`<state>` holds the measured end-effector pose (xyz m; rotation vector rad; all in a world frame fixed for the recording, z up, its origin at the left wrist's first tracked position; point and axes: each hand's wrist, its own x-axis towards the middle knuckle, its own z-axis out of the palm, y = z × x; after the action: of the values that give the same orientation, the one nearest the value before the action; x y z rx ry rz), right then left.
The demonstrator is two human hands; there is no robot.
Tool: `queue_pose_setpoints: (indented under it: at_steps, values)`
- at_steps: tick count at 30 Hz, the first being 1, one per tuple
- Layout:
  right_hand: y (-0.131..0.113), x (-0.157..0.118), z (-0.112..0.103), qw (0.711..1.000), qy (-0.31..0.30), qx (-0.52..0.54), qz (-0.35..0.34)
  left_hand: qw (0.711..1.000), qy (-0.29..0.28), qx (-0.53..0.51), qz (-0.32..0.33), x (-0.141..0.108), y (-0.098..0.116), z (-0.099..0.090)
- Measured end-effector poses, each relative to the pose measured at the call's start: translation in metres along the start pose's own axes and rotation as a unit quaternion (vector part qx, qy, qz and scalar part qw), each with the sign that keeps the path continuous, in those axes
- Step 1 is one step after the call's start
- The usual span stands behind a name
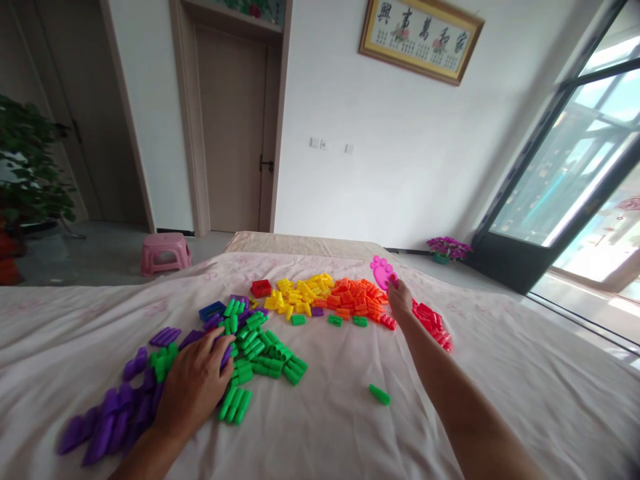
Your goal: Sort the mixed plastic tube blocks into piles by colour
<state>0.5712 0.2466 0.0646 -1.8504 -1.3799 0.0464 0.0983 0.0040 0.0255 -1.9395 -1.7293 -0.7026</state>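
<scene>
My left hand [197,373] is closed on a purple piece [226,355], between the purple pile [117,413] and the green pile [265,350]. At the right, my right hand [399,298] grips a pink foot-shaped piece [383,272] by its lower end, held up beside the orange pile [357,297]. Yellow pieces [305,291] lie left of the orange ones. Red pieces [433,325] lie partly behind my right wrist. A single green piece [379,394] lies apart near my right forearm.
A light cloth [320,413] covers the surface. Red [261,288] and blue [212,311] block-like pieces sit behind the green pile. Beyond are a pink stool [165,253], a door [233,133] and purple flowers [449,248].
</scene>
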Motion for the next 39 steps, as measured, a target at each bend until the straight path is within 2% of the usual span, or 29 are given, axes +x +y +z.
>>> queue_pose_setpoints:
  at_steps: [4,9,14,18,23,28,33,36,39]
  values:
    - [0.024,0.021,-0.003,0.998,-0.009,-0.048,0.038,1.0,-0.002,0.002,0.001,-0.001,-0.001,0.002]
    - [0.041,0.037,0.005,0.995,-0.058,-0.076,0.024,1.0,0.0,0.001,-0.001,-0.002,-0.001,0.003]
    - [0.042,0.041,0.013,0.993,-0.103,-0.058,-0.019,1.0,0.005,0.002,-0.005,-0.002,-0.001,0.003]
    - [0.035,0.031,0.015,0.99,-0.123,-0.024,-0.063,1.0,0.008,0.003,-0.002,-0.002,-0.002,0.005]
    - [0.021,0.001,0.018,0.982,-0.146,0.034,-0.111,1.0,0.014,-0.006,0.0,-0.002,-0.003,0.005]
    - [-0.001,-0.043,0.024,0.978,-0.144,0.089,-0.121,1.0,0.004,-0.017,-0.005,-0.002,-0.001,0.001]
    - [-0.033,-0.096,0.029,0.973,-0.153,0.131,-0.116,0.999,0.003,-0.041,0.002,0.0,-0.001,-0.004]
    - [-0.056,-0.127,0.033,0.969,-0.161,0.142,-0.121,0.997,0.022,-0.07,0.023,0.0,0.0,-0.01]
    - [-0.078,-0.157,0.037,0.965,-0.163,0.169,-0.12,0.992,0.035,-0.101,0.062,-0.006,0.01,-0.019]
